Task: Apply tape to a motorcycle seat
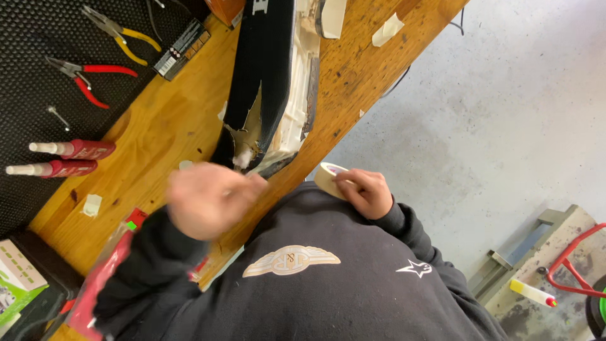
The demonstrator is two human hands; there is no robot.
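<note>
left hand (pixel 211 199): blurred, over the near edge of the tabletop, just beside the broken near end of the black panel; whether its fingers are wide or closed i cannot tell.
right hand (pixel 365 191): off the tabletop edge, against the person's chest, fingers closed on the roll of masking tape.
roll of masking tape (pixel 328 177): cream, held tilted in the right hand, right of the panel's near end and near the tabletop edge.
black panel (pixel 262 69): long, black on top, cream and ragged along its right side, lying on the tabletop from the far edge toward the person; its near end is cracked, with pale patches.
tabletop (pixel 170 120): worn wood, running at a slant from near left to far right.
black mat (pixel 31 63): dotted, covering the left part of the tabletop.
pliers (pixel 120 31): 2 pairs on the mat, one with yellow handles at the far side, the red-handled pair (pixel 85 72) nearer.
tubes (pixel 72 149): 2 red tubes with white nozzles, side by side on the mat, nozzles pointing left.
tape scraps (pixel 386 30): small cream pieces on the wood, one far right, another (pixel 92 204) near left.
floor (pixel 505 113): grey concrete, right of the tabletop.
red frame (pixel 571 259): tubular, at the near right on the floor.
</note>
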